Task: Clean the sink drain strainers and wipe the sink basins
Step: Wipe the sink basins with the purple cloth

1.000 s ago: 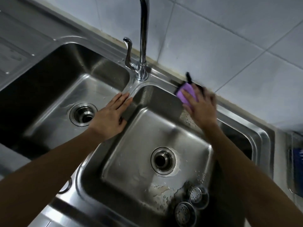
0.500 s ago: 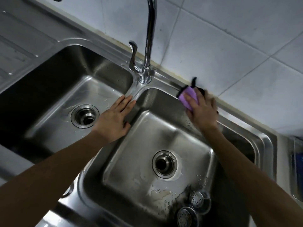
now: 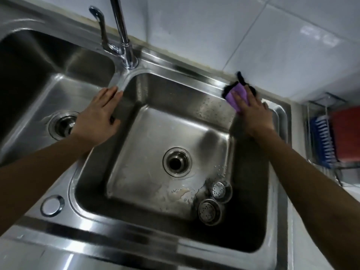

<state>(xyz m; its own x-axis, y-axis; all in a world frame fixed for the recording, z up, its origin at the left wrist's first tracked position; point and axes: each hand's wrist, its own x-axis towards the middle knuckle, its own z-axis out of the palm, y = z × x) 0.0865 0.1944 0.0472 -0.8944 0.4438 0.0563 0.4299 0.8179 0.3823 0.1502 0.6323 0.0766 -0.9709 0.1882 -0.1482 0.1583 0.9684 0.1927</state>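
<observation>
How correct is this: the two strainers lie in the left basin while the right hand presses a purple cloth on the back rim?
One mistake: the head view shows the two strainers in the right basin, not the left. The right hand presses the purple cloth on the back rim.

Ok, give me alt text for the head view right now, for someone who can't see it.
The right hand presses a purple scrub pad on the far rim of the right basin, while the left hand rests flat on the divider between basins. Two drain strainers lie loose on that basin's floor beside its open drain.
</observation>
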